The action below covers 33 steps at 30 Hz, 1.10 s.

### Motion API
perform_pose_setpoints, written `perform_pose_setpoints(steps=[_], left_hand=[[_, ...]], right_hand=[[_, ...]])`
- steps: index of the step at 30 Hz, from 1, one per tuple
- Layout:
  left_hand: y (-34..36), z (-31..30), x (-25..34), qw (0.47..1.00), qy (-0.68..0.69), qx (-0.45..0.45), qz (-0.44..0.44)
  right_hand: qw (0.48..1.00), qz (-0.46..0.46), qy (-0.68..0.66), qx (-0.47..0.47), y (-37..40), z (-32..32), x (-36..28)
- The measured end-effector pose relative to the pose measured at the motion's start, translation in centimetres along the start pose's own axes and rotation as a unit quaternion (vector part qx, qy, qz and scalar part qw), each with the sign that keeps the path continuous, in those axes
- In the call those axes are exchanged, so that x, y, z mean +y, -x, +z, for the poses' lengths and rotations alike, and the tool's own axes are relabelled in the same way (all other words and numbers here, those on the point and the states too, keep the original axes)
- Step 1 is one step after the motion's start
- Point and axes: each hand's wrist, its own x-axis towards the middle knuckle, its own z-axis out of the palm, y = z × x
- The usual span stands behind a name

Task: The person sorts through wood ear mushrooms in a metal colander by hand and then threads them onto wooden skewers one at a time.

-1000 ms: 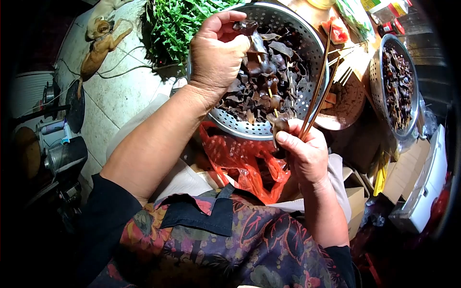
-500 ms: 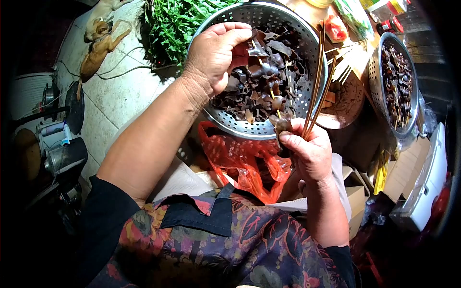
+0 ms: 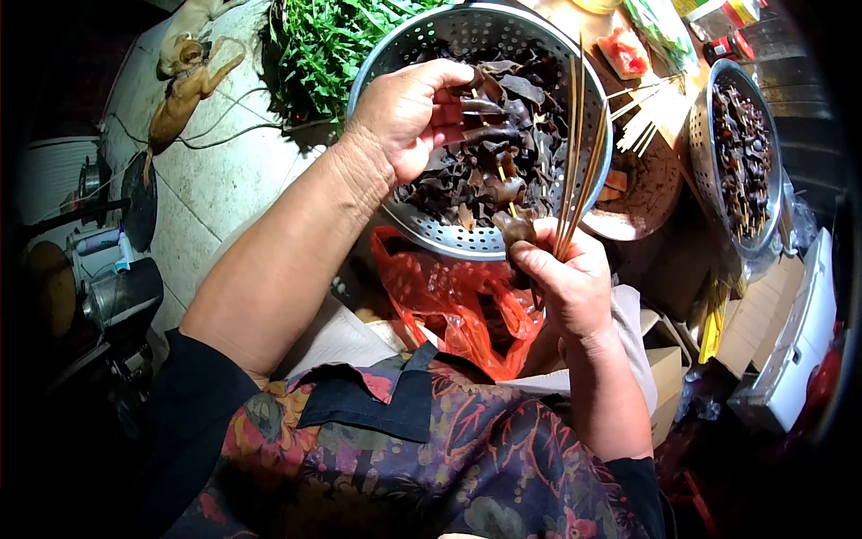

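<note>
A metal colander (image 3: 588,90) full of dark wood ear mushrooms (image 3: 539,171) lies under both hands. Over its left part, my left hand (image 3: 404,112) pinches a piece of wood ear (image 3: 489,90) at the upper end of a skewer strung with several pieces. My right hand (image 3: 567,269), closed at the colander's lower right rim, grips the skewer's lower end by another wood ear piece (image 3: 514,230). Several bare bamboo skewers (image 3: 584,157) stick up from the same hand. The skewer shows pale yellow between the pieces.
A second colander (image 3: 703,135) with skewered wood ear stands at right. Loose skewers (image 3: 642,117) rest by a round board (image 3: 646,198). Leafy greens (image 3: 314,54) lie at upper left, near a dog (image 3: 184,99). A red plastic bag (image 3: 431,287) sits below the colander.
My right hand has moved slightly left, and the bare skewers in it have swung left over the colander. My left hand has shifted slightly, its fingers straighter around the wood ear.
</note>
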Motion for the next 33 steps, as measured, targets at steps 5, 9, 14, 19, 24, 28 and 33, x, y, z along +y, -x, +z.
perform_pose_setpoints(steps=[5,9,14,19,24,28,33], left_hand=[[-0.3,0.2,-0.7,0.997,-0.021,-0.04,0.06],[0.0,0.4,0.1,0.995,-0.013,-0.088,0.049],[1.9,1.4,-0.3,0.961,-0.16,-0.218,-0.051],[3.0,2.2,-3.0,0.933,-0.176,-0.298,-0.099],[3.0,2.1,-2.7,0.926,-0.245,-0.265,-0.106],[2.8,2.0,-2.8,0.929,-0.255,-0.243,-0.111],[3.0,2.3,-3.1,0.934,-0.233,-0.252,-0.094]], right_hand=[[0.995,0.051,0.081,-0.024,0.2,0.0,-0.6],[0.996,0.023,0.076,0.033,-0.2,-0.7,-1.4],[0.988,-0.054,-0.009,0.144,-0.9,-2.1,-2.5],[0.997,-0.01,-0.079,-0.005,-1.3,-2.6,-2.4],[0.993,0.046,-0.111,-0.019,-1.5,-2.5,-2.3],[0.995,0.05,-0.083,-0.013,-1.6,-2.6,-2.6],[0.992,0.046,-0.116,0.003,-2.0,-2.3,-1.8]])
